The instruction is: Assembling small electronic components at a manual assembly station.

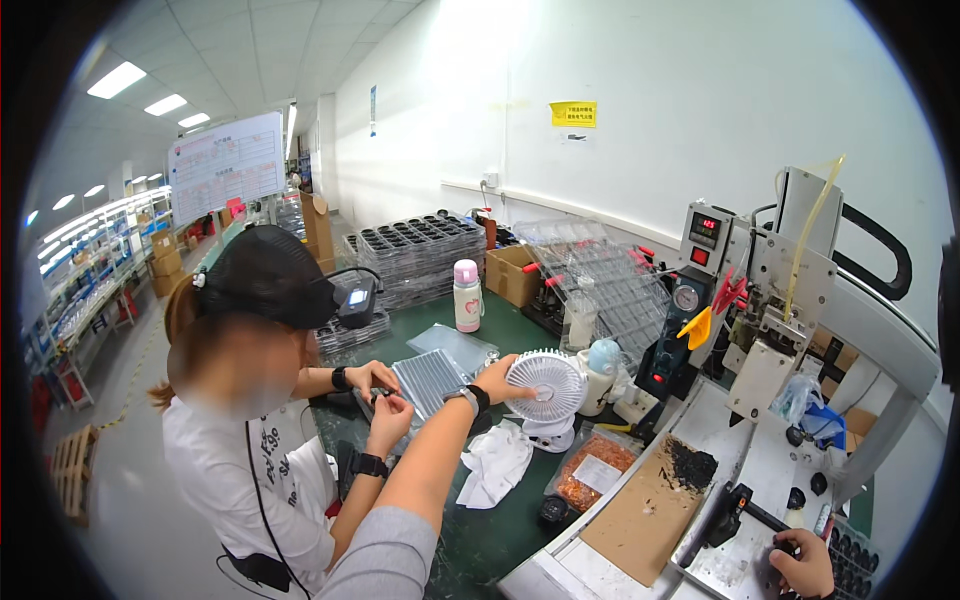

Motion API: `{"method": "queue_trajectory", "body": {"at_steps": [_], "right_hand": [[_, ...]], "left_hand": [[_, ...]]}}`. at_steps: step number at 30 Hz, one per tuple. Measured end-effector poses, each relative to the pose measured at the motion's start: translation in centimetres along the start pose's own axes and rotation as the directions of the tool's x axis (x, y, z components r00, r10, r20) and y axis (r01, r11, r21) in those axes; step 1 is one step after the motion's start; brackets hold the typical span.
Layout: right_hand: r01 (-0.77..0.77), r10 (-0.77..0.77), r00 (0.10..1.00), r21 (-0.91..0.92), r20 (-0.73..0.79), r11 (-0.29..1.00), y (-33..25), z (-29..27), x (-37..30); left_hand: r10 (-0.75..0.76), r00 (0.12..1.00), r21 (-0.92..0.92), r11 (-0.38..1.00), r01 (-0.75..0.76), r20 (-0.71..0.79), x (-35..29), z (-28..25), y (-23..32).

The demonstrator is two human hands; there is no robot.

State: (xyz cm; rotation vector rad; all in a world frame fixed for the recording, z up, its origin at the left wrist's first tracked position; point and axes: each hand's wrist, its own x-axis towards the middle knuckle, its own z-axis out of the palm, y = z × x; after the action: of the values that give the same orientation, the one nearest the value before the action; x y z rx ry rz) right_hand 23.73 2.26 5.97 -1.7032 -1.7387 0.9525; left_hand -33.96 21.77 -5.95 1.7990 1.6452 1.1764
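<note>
My left hand point(497, 381) reaches across the green bench with its fingers closed on the head of a small white desk fan point(547, 386). The fan stands upright on its base beside a crumpled white cloth point(497, 464). At the lower right, my right hand point(805, 563) is curled over the edge of a metal tray point(708, 555). Something dark shows beneath its fingers, too small to name. Close by lies a black hammer-like tool point(728, 515) with an orange mark, its handle pointing toward that hand.
A co-worker point(250, 470) at the left handles a small dark part beside a ribbed clear tray point(432, 382). Brown cardboard point(640, 510) bears black scraps near a bag of orange pieces point(594, 468). A press machine point(765, 365) stands right; stacked trays point(420, 250) and a bottle point(467, 297) stand behind.
</note>
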Motion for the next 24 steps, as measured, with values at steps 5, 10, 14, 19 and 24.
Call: {"method": "queue_trajectory", "body": {"at_steps": [5,10,14,19,24], "right_hand": [[0.05,-0.052,0.998,-0.062,-0.026,0.997,0.9,0.0,0.1],[0.07,-0.071,0.997,-0.036,-0.012,0.997,1.1,0.3,0.0],[0.079,-0.081,0.997,-0.115,-0.014,0.99,1.1,0.0,0.2],[0.004,-0.003,0.999,0.018,-0.04,1.0,1.1,-0.3,-0.2],[0.037,-0.036,0.999,0.019,-0.037,0.999,-0.3,0.1,0.3]], "left_hand": [[-0.002,1.0,-0.003,1.0,0.002,0.013,0.0,0.1,0.0],[-0.019,0.996,0.051,0.999,0.015,0.083,-0.6,-0.5,0.8],[0.218,0.951,0.485,0.87,-0.087,-0.22,-3.0,1.1,2.2],[0.177,0.971,0.555,0.797,-0.238,0.162,-7.1,1.2,9.7],[0.046,0.959,0.449,0.877,-0.173,0.28,-8.3,3.2,11.1]]}}
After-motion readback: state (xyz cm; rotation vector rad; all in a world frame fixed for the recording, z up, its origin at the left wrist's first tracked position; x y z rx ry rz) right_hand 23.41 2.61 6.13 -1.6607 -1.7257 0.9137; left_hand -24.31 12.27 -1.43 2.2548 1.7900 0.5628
